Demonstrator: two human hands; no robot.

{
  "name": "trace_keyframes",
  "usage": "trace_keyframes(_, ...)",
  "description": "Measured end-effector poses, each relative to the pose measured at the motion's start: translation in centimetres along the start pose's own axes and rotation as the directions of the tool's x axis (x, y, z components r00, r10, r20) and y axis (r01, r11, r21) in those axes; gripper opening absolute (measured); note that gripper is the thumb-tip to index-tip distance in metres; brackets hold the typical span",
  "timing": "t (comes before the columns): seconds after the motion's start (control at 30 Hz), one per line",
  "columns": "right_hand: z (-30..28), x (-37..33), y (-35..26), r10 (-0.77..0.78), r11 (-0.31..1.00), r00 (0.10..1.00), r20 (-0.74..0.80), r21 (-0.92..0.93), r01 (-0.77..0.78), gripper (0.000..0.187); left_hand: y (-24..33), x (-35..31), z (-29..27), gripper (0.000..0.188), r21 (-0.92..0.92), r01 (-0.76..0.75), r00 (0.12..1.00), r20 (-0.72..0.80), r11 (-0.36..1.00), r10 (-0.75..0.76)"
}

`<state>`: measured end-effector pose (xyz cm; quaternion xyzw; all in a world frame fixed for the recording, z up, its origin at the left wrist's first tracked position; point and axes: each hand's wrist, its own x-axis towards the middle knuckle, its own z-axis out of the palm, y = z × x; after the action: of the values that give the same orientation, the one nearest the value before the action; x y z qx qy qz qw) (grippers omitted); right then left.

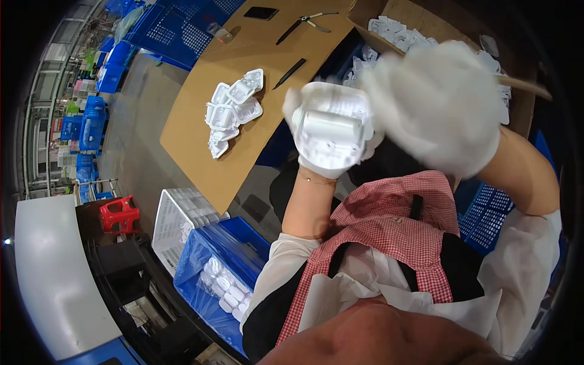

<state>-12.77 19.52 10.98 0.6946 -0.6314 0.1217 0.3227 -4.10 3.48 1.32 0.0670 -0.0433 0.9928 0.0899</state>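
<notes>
A white moulded plastic housing with a rounded-square rim and a raised half-cylinder across its middle faces up. My left hand, in a white glove, holds it from behind, with fingers wrapped round its edges; most of that hand is hidden by the part. Close against its right side is my right hand, also white-gloved and heavily smeared by motion, so its fingers cannot be made out. Left of the housing, several similar white plastic parts lie heaped on the brown tabletop.
On the table are a black pen-like tool, pliers, a dark phone and a small clear cup. A cardboard box at far right holds white parts. Blue crate, white basket and red stool stand lower left.
</notes>
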Motion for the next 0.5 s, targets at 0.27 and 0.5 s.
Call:
trace_keyframes(0.27,-0.1,-2.3,-0.9,0.339,0.941,0.938,-0.076,0.035,-0.337,0.022,2.2,0.9,-3.1,0.111,0.267,-0.173,0.974,0.192,0.948,0.124)
trace_keyframes(0.5,1.7,-4.6,-3.6,0.663,0.684,0.748,0.008,0.400,-0.610,0.018,3.0,0.9,-2.5,0.113,0.302,-0.221,0.951,0.278,0.927,0.136)
